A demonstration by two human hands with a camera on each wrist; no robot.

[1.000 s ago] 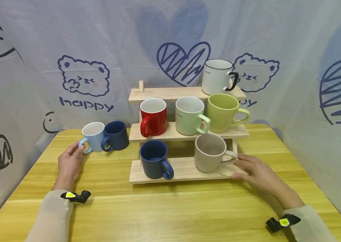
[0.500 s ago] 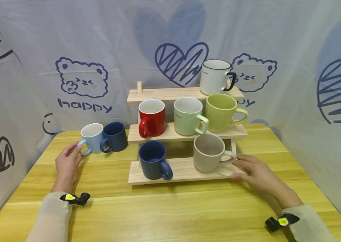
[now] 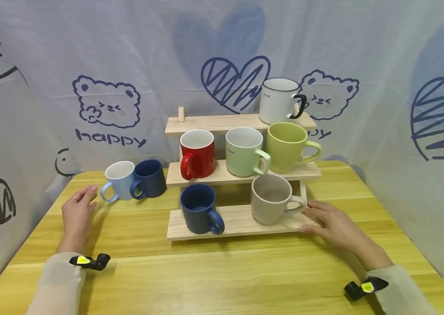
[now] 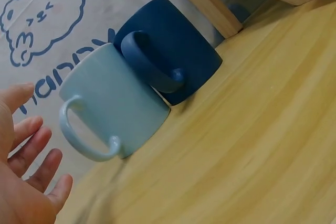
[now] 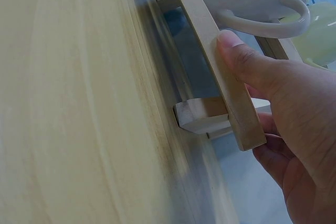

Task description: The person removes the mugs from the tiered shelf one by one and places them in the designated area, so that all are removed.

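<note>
My left hand (image 3: pixel 77 214) is just left of the light blue mug (image 3: pixel 121 183), apart from its handle, with loosely bent fingers and nothing in them. That mug stands upright on the table, side by side with a dark blue mug (image 4: pixel 168 51). At the right end of a three-tier wooden shelf (image 3: pixel 237 221), my right hand (image 3: pixel 334 225) grips the lowest board. In the right wrist view the thumb (image 5: pixel 247 59) lies on the board and the other fingers curl around its end. Close to this hand, a beige mug (image 3: pixel 271 201) stands with its handle to the right.
Another dark blue mug (image 3: pixel 198 210) shares the bottom tier. On the middle tier stand a red mug (image 3: pixel 202 157), a pale green mug (image 3: pixel 243 153) and a yellow-green mug (image 3: pixel 285 148). A white mug (image 3: pixel 279 103) with a black handle is at top right. A printed cloth (image 3: pixel 159 57) hangs behind.
My left hand has let go of the light blue mug's handle and drawn back to the left. The right hand keeps its place on the shelf, and the mugs stand as before.
</note>
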